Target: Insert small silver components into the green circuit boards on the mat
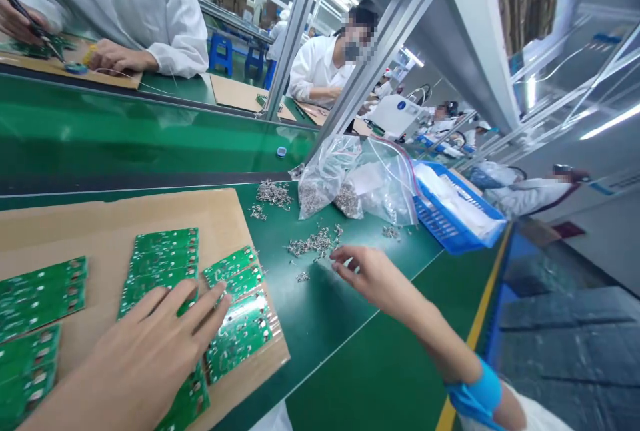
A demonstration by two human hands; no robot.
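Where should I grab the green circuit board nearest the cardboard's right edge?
Probably pinch the green circuit board by its outer long edge, coming from the right with your right hand: it lies flat on the cardboard sheet, and that side is away from your left hand.

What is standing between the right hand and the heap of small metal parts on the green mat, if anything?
Nothing visible does: the fingertips of the right hand hover just beside the small metal parts, with only the green mat between them.
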